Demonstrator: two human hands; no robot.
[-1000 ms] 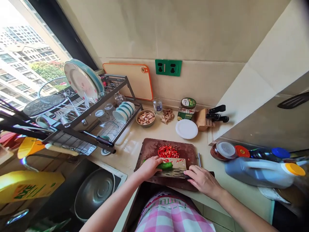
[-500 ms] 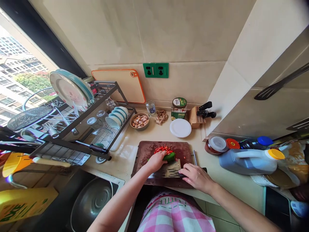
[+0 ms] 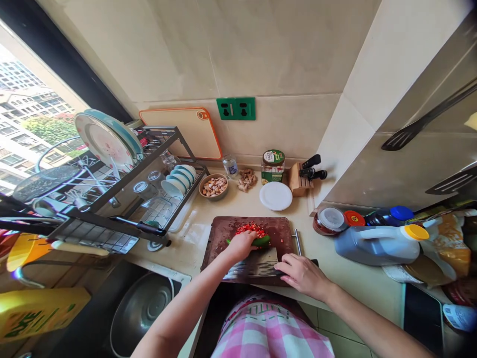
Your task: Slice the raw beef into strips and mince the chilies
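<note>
A dark brown cutting board (image 3: 219, 238) lies on the counter with a pile of chopped red chili (image 3: 250, 228) near its middle. My left hand (image 3: 242, 245) is closed on a long green pepper (image 3: 262, 241) that lies just in front of the chili. In my right hand (image 3: 297, 270) is a cleaver, its wide blade (image 3: 257, 263) lying over the near part of the board, beside the pepper. The cleaver's dark handle is mostly hidden under that hand.
Behind the board are a bowl of garlic (image 3: 214, 187), ginger (image 3: 246, 179), a white plate (image 3: 276, 196) and a knife block (image 3: 298, 180). A dish rack (image 3: 130, 169) stands left, above a sink basin (image 3: 143, 311). Jars and a large jug (image 3: 376, 244) are on the right.
The green pepper lies flatter and shows further left, beyond my left hand. Both hands keep their hold; the whole view has shifted slightly.
</note>
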